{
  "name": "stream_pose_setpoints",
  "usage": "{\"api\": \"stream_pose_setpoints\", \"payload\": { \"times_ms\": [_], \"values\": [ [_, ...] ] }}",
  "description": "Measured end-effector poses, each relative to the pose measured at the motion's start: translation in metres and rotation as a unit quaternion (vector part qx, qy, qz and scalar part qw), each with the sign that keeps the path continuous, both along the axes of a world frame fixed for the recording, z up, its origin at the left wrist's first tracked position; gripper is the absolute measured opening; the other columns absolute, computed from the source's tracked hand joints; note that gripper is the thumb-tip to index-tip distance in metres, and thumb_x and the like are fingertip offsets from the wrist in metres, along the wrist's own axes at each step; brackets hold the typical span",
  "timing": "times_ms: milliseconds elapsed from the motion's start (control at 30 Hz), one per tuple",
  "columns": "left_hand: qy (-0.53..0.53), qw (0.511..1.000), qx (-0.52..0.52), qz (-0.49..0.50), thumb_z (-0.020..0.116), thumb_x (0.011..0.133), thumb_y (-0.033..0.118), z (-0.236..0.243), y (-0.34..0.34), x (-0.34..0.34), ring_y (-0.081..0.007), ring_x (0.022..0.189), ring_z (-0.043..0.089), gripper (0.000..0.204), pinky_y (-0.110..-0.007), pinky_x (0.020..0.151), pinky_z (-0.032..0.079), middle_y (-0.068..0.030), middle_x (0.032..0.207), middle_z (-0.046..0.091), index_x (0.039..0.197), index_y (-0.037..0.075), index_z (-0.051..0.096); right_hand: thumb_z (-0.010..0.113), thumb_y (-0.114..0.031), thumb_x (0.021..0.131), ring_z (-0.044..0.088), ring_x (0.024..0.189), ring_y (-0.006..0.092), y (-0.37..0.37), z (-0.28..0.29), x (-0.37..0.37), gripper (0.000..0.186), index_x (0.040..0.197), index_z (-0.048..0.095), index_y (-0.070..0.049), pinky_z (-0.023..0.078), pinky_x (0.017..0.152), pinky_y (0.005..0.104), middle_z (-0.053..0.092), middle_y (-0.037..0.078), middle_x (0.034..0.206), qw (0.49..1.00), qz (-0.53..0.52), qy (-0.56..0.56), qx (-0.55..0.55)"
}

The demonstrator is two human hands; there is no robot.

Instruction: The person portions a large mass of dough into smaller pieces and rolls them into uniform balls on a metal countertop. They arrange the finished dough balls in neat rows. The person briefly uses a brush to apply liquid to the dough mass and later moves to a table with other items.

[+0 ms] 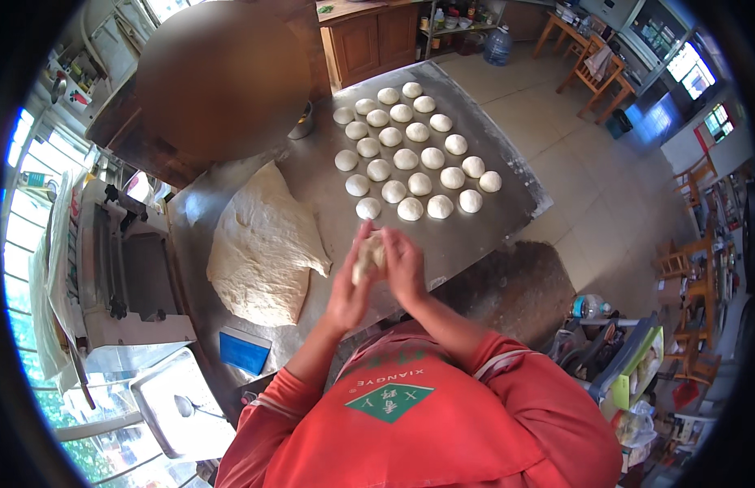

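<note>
Between my two palms, above the near edge of the metal table, is a small piece of dough (369,257). My left hand (349,285) presses it from the left, its fingers pointing away from me. My right hand (403,264) cups it from the right, and the fingers hide part of it. Just beyond my fingertips, a round dough ball (368,208) sits at the near corner of several rows of similar balls. A large, loose mass of pale dough (267,248) spreads over the table to the left of my hands.
The metal table (495,130) bears the dough. A blue scraper (244,350) lies at its near left edge. Left of it stand a grey machine (137,268) and a white tray (182,407). At the right are a crate (637,366) and tiled floor (572,195).
</note>
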State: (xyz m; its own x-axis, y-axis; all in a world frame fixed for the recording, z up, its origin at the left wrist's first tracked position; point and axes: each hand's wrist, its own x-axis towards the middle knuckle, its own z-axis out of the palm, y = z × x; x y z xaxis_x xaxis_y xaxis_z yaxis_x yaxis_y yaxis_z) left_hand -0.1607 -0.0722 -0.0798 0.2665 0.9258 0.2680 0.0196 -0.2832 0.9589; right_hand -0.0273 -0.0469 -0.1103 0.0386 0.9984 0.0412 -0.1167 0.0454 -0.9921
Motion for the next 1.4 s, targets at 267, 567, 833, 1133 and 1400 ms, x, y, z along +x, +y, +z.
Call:
{"api": "stream_pose_setpoints", "payload": {
  "times_ms": [267, 567, 833, 1133, 1400],
  "values": [
    [0.014, 0.995, 0.093, 0.024, 0.040, 0.087, 0.075, 0.021, -0.018, 0.024, -0.0333, 0.150, 0.005, 0.106, -0.044, 0.119, 0.009, -0.0210, 0.161, 0.009, 0.154, -0.001, 0.011, 0.041, -0.037, 0.104, 0.041, 0.136, 0.0316, 0.009, 0.045, -0.012, 0.059, 0.147, 0.032, 0.001, 0.034, 0.109, 0.0395, 0.043, 0.021, 0.146, 0.992, 0.000, -0.013, 0.125],
    [0.095, 0.989, 0.107, -0.035, 0.068, 0.085, 0.054, 0.023, -0.007, 0.003, -0.0332, 0.145, 0.024, 0.096, -0.045, 0.116, 0.021, -0.0227, 0.157, 0.023, 0.151, 0.000, 0.024, 0.041, -0.051, 0.101, 0.047, 0.126, 0.0280, 0.010, 0.042, -0.012, 0.072, 0.146, 0.030, 0.004, 0.037, 0.107, 0.0380, 0.045, 0.019, 0.140, 0.992, 0.070, 0.075, -0.067],
    [0.159, 0.964, 0.030, 0.212, 0.056, 0.088, 0.004, 0.006, 0.005, -0.013, -0.0314, 0.108, 0.065, 0.046, -0.039, 0.092, 0.050, -0.0207, 0.112, 0.066, 0.132, -0.002, 0.045, 0.044, -0.056, 0.099, 0.056, 0.102, 0.0103, -0.031, 0.034, -0.053, 0.059, 0.127, 0.051, -0.005, 0.046, 0.088, 0.0271, 0.057, 0.005, 0.113, 0.958, 0.047, 0.241, -0.148],
    [0.125, 0.967, -0.213, 0.068, 0.079, 0.079, 0.021, -0.039, -0.002, -0.041, -0.0282, 0.111, 0.061, 0.076, -0.035, 0.094, 0.048, -0.0206, 0.124, 0.061, 0.143, 0.004, 0.043, 0.054, -0.056, 0.094, 0.062, 0.098, 0.0205, -0.015, -0.006, -0.027, 0.054, 0.121, 0.054, -0.009, 0.052, 0.079, 0.0339, 0.062, 0.010, 0.108, 0.961, 0.146, 0.102, -0.210],
    [0.282, 0.940, -0.180, 0.067, 0.070, 0.084, 0.019, -0.124, -0.040, -0.017, -0.0378, 0.097, 0.062, 0.033, -0.041, 0.089, 0.049, -0.0207, 0.103, 0.064, 0.111, 0.002, 0.063, 0.064, -0.043, 0.089, 0.063, 0.066, 0.0365, -0.018, -0.062, -0.031, 0.046, 0.064, 0.059, -0.005, 0.049, 0.058, 0.0462, 0.062, 0.017, 0.070, 0.915, 0.053, -0.380, 0.126]
  ]
}}
